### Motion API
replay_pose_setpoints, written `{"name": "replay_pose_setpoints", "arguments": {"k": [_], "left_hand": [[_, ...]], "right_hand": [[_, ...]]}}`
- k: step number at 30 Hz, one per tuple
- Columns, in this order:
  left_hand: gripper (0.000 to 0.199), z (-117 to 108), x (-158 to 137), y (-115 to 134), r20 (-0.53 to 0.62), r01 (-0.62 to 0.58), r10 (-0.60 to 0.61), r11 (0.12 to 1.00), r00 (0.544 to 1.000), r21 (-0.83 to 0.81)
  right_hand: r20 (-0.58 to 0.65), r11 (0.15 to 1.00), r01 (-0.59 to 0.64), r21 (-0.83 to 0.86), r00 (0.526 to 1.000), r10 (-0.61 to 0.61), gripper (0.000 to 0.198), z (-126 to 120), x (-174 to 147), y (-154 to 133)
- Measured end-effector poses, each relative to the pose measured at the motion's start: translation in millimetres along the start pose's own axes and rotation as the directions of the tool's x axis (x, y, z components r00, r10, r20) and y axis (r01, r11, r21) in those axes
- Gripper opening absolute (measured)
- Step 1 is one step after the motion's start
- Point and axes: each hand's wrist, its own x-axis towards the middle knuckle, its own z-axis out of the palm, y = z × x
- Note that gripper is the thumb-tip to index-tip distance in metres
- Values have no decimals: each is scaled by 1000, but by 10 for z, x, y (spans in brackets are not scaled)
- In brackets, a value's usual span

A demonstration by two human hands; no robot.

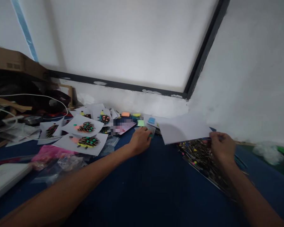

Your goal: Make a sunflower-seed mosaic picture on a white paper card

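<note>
Where decorated white paper cards (67,126) lie left of the pink-screened rectangular phone (128,126), their stick-and-dot figures (86,127) appear complete. Just right of the phone, the left hand (140,141) curls at a small clear plastic packet (153,130) containing something green; its grip cannot be determined. Farther right, a white paper sheet (183,127), visible face undecorated, overhangs a shallow tray (210,180) containing thin brown sticks (198,153), pinched by the right hand (222,146).

Cards (81,144) lie left on the table (165,179) — phone (127,127) beside them — sheet (184,128) right, loose pieces (198,154) before it.
</note>
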Motion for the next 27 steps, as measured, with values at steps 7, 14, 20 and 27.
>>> {"name": "replay_pose_setpoints", "arguments": {"k": [7,14,20,27], "left_hand": [[51,216,48,-33,158,-57,47,997,986,58],[40,211,136,22,-15,-183,183,971,983,-155],[36,54,116,261,150,172,-85,440,985,-881],[27,78,138,302,193,185,-383,-57,903,-981]], "right_hand": [[39,972,-99,212,995,93,18,27,90,132],[254,942,-198,270,959,128,22,80,-16,167],[439,932,-265,246,888,137,23,137,-156,185],[696,933,-344,110,696,175,27,210,-499,51]]}}
